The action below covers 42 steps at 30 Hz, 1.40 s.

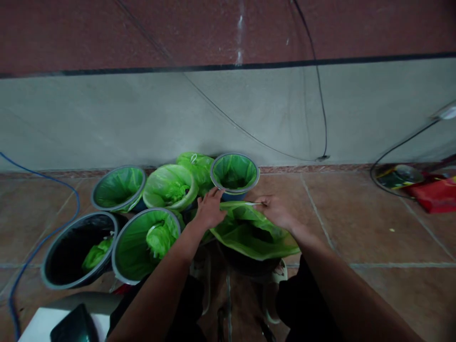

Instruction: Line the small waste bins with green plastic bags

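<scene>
A green plastic bag (260, 249) hangs with its mouth wide over a dark bin (249, 267) between my feet. My right hand (274, 210) is closed in a pinch on the bag's far edge, where a pale strip like a drawstring shows. On the far left side of the same mouth, my left hand (211, 209) has its fingers curled at the edge; what lies under the palm is hidden. Just beyond it stands a small bin (235, 191) with a grey rim and green liner. The inside of the bag is dark.
Left are several lined bins: a green-lined one (119, 187), a pale green one (171, 185), a bin with a bunched bag (135, 251) and a black one (67, 242). A blue cable (46, 232) crosses the floor. A red object (434, 194) lies right.
</scene>
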Motion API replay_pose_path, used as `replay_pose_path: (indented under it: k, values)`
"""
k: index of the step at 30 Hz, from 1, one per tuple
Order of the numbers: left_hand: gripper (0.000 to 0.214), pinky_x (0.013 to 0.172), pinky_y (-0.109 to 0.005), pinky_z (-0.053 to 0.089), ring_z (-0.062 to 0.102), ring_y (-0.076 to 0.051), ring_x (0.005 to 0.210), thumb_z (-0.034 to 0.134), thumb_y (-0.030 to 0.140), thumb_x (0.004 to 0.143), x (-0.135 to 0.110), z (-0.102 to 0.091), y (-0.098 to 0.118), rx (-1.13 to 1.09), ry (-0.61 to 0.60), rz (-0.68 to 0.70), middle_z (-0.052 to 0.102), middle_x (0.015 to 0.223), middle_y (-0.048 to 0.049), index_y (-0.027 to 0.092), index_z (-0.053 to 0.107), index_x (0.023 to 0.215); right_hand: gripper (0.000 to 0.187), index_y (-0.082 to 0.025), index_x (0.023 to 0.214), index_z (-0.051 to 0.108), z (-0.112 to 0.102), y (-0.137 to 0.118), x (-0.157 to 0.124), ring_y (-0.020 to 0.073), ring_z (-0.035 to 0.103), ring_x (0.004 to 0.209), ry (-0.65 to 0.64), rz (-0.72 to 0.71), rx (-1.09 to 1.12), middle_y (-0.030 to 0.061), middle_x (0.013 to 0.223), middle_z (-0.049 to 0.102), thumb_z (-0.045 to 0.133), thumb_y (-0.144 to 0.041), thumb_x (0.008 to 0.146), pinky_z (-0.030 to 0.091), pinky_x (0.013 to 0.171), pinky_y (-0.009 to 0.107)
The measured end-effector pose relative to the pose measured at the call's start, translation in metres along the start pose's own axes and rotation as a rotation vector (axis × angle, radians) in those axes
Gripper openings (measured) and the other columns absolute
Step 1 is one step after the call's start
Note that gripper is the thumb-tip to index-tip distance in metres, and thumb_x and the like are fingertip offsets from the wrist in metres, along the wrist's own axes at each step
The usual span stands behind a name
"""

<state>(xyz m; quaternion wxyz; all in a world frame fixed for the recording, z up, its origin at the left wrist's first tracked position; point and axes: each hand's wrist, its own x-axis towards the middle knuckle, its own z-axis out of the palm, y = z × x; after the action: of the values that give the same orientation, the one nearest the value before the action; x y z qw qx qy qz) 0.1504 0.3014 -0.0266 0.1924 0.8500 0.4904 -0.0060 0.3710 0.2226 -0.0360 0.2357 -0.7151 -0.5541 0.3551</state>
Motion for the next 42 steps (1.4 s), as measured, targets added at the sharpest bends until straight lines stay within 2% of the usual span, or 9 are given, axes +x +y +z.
replay_pose_path:
  k: [3,6,13,18,25,31,35,38,42]
  values:
    - [0.056,0.111,-0.049,0.032,0.048,-0.027,0.131,0.065,0.034,0.083,0.003,0.005,0.01,-0.125,0.002,0.152,0.054,0.144,-0.0078,0.027,0.053,0.137,0.02,-0.017,0.076,0.068,0.006,-0.002,0.0,0.0121,0.055,0.058,-0.075,-0.002,0.228,0.0,0.066,0.064,0.058,-0.034,0.079,0.041,0.055,0.022]
    - [0.025,0.108,-0.048,0.032,0.062,-0.023,0.106,0.053,0.031,0.092,0.004,0.008,0.015,-0.177,-0.016,0.186,0.072,0.11,-0.0042,0.024,0.07,0.109,0.025,-0.017,0.076,0.066,0.004,-0.008,-0.003,0.0124,0.055,0.059,-0.134,0.025,0.403,0.0002,0.067,0.064,0.066,-0.041,0.071,0.043,0.056,0.023]
    - [0.026,0.072,-0.023,0.044,0.058,-0.013,0.073,0.048,0.029,0.091,0.006,0.0,0.008,-0.379,-0.07,0.177,0.067,0.073,0.0008,0.018,0.071,0.086,0.031,-0.017,0.094,0.067,-0.006,-0.009,-0.01,0.0137,0.061,0.067,-0.304,0.036,0.384,0.0006,0.082,0.071,0.068,-0.027,0.065,0.048,0.063,0.024]
    - [0.027,0.063,-0.021,0.041,0.054,-0.012,0.068,0.047,0.028,0.089,0.008,0.003,0.006,-0.462,-0.084,0.182,0.062,0.069,0.001,0.015,0.068,0.078,0.035,-0.016,0.099,0.069,-0.012,-0.011,-0.014,0.017,0.065,0.08,-0.358,-0.05,0.106,0.0016,0.091,0.073,0.061,-0.015,0.065,0.048,0.071,0.024]
    - [0.029,0.061,-0.022,0.039,0.052,-0.013,0.068,0.049,0.034,0.087,0.007,0.004,0.003,-0.46,-0.155,0.206,0.057,0.064,0.0012,0.015,0.068,0.077,0.044,-0.017,0.104,0.072,-0.018,-0.013,-0.017,0.0229,0.066,0.093,-0.316,-0.015,-0.302,0.0064,0.1,0.073,0.061,-0.008,0.062,0.046,0.079,0.028]
    - [0.035,0.06,-0.023,0.038,0.05,-0.012,0.063,0.05,0.043,0.087,0.009,0.004,0.003,-0.525,-0.147,0.211,0.057,0.065,0.0019,0.015,0.067,0.076,0.048,-0.018,0.113,0.067,-0.01,-0.009,-0.011,0.0206,0.065,0.094,-0.319,-0.088,0.023,0.0048,0.106,0.072,0.071,-0.022,0.066,0.048,0.083,0.029]
    - [0.036,0.061,-0.022,0.038,0.051,-0.012,0.065,0.056,0.049,0.084,0.006,0.004,0.005,-0.577,-0.194,0.226,0.059,0.069,0.0031,0.015,0.067,0.081,0.027,-0.015,0.091,0.07,-0.002,-0.012,-0.009,0.0155,0.061,0.07,-0.249,-0.06,0.241,0.0029,0.081,0.07,0.065,-0.036,0.074,0.047,0.065,0.026]
    - [0.027,0.061,-0.022,0.038,0.052,-0.012,0.067,0.065,0.042,0.078,0.005,0.003,0.005,-0.541,-0.215,0.224,0.058,0.069,0.0047,0.016,0.067,0.082,0.024,-0.016,0.072,0.067,0.001,-0.011,-0.007,0.0116,0.05,0.054,-0.197,0.011,0.328,-0.0007,0.061,0.06,0.063,-0.04,0.073,0.039,0.052,0.023]
    - [0.019,0.064,-0.023,0.039,0.055,-0.014,0.069,0.067,0.034,0.077,0.006,0.001,0.004,-0.334,-0.191,0.219,0.061,0.07,0.003,0.017,0.069,0.083,0.018,-0.017,0.069,0.067,-0.002,-0.006,-0.004,0.012,0.052,0.054,-0.052,0.06,0.306,-0.0009,0.06,0.062,0.062,-0.034,0.072,0.04,0.052,0.023]
